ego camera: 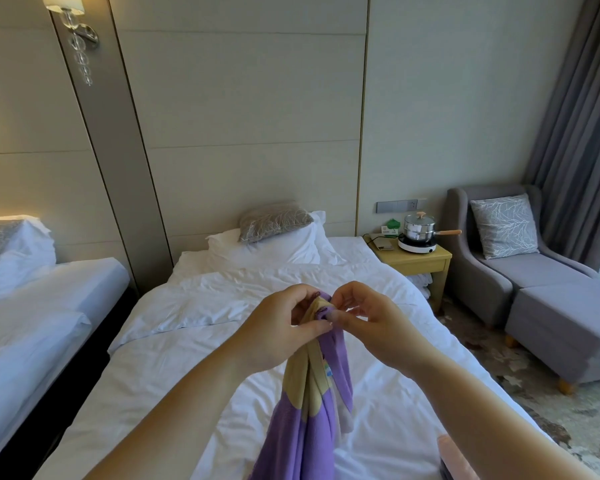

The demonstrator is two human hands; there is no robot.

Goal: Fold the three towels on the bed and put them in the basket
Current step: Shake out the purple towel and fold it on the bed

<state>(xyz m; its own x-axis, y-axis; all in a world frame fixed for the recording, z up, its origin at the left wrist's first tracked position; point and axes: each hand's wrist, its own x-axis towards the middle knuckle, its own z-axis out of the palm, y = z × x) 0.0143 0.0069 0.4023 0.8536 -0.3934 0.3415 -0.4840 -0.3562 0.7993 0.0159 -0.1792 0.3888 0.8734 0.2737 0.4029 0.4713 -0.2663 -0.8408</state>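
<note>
Left hand [284, 327] and right hand [371, 327] pinch an unfolded purple towel [309, 410] above the bed [187, 358]; folding barely begun, no basket visible.

Both hands meet above the white bed [201, 344]. The left hand [280, 327] and right hand [368, 323] pinch the top edge of a purple and cream towel [309, 410], which hangs bunched down between the forearms. A pink cloth [454, 459] lies at the lower right.
</note>
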